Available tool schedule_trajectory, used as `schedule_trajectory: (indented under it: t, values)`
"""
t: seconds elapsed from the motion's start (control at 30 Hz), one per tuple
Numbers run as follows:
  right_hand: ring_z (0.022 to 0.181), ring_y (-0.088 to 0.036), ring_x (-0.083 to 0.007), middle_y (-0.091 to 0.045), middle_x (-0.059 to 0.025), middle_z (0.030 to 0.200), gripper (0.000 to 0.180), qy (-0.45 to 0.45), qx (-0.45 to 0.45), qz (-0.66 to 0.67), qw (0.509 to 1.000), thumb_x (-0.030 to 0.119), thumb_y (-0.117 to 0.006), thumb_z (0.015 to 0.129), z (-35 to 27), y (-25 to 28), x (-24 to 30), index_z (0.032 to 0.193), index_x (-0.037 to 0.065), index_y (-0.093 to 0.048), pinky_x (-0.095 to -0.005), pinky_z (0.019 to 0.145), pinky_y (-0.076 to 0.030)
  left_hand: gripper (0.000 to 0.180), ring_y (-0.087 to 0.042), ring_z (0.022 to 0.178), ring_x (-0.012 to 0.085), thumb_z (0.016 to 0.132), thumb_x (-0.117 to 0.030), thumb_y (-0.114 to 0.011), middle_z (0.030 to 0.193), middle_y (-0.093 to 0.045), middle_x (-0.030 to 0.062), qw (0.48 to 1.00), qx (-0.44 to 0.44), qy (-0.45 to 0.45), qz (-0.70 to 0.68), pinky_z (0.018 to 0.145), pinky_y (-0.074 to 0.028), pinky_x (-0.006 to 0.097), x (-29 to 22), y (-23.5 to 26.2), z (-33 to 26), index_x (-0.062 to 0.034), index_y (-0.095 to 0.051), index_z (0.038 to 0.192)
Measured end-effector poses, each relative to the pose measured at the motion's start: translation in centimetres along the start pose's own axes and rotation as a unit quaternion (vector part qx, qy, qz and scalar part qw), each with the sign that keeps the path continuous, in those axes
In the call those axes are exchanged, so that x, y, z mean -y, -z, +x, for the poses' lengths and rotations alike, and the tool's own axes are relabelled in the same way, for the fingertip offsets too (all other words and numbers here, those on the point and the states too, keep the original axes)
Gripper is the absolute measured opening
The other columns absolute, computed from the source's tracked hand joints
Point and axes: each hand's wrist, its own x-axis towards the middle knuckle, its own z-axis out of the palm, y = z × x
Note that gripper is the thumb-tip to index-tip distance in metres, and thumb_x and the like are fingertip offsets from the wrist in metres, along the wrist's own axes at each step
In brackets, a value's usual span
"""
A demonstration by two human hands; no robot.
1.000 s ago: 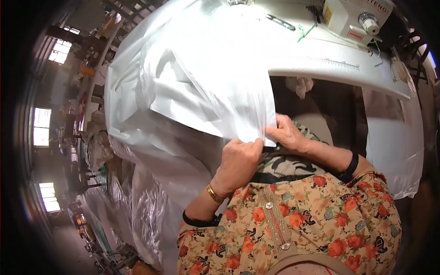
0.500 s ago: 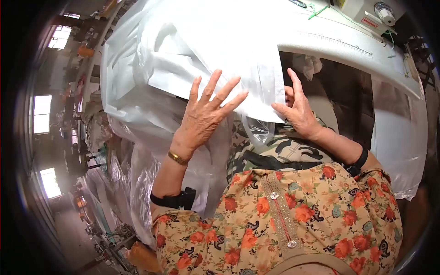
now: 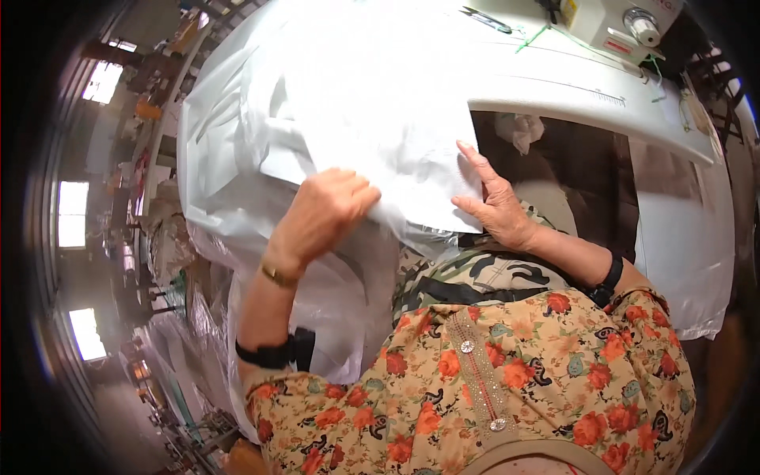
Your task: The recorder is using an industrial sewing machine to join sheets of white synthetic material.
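Observation:
A large white plastic sheet (image 3: 431, 150) spreads over the table and hangs down toward my lap, with a clear, crinkled plastic piece (image 3: 427, 240) showing under its near edge. My left hand (image 3: 328, 207) is closed at the sheet's near left edge, fingers curled over a pinch of it. At the right edge, my right hand (image 3: 504, 210) grips the sheet's border; its thumb and forefinger rest on top, set apart, and its other fingers are hidden.
A white sewing machine (image 3: 621, 28) stands at the far right, with green thread (image 3: 534, 38) and small thread snips (image 3: 487, 19) near it. Right of my hands is a dark opening in the table (image 3: 582, 154) holding a crumpled white bundle (image 3: 520, 131). More plastic (image 3: 681, 261) hangs at the right.
My left hand has gone from spread fingers to a closed grip and moved slightly down. The right hand has shifted a little down and left, and the sheet's near edge has come lower.

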Motion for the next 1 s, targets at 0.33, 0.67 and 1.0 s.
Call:
schedule_trajectory:
  t: [0.33, 0.67, 1.0]
  values:
    - [0.109, -0.054, -0.0111, -0.059, -0.0095, 0.129, 0.045, -0.088, 0.003, 0.114, 0.99, 0.013, -0.058, 0.093, -0.6, 0.5, 0.6, 0.137, 0.0, -0.053, -0.028, 0.094, -0.047, 0.007, -0.059, 0.067, 0.0246, 0.083, -0.009, -0.06, 0.069, -0.051, 0.0086, 0.971, 0.145, 0.073, -0.174, 0.06, -0.049, 0.038, -9.6, -3.8, -4.5, -0.0046, -0.055, 0.085]
    - [0.086, -0.055, -0.0087, -0.064, -0.0036, 0.093, 0.026, -0.129, 0.073, 0.033, 0.988, 0.021, -0.058, 0.097, -0.6, 1.5, 0.5, 0.101, -0.002, -0.069, -0.0256, 0.075, -0.046, 0.012, -0.064, 0.075, 0.0283, 0.085, 0.001, -0.062, 0.086, -0.065, 0.0111, 0.944, -0.09, 0.148, -0.281, 0.064, -0.051, 0.036, -8.1, -3.1, 0.5, -0.0011, -0.064, 0.097]
    - [0.067, -0.053, -0.0074, -0.059, -0.0009, 0.068, 0.024, -0.161, 0.128, 0.018, 0.979, 0.022, -0.068, 0.087, -1.7, 0.3, -0.8, 0.085, -0.002, -0.066, -0.0268, 0.064, -0.045, 0.018, -0.062, 0.078, 0.0285, 0.079, 0.0, -0.07, 0.087, -0.063, 0.0108, 0.952, -0.054, 0.146, -0.262, 0.068, -0.05, 0.037, -7.1, -5.6, 1.8, -0.0014, -0.064, 0.096]
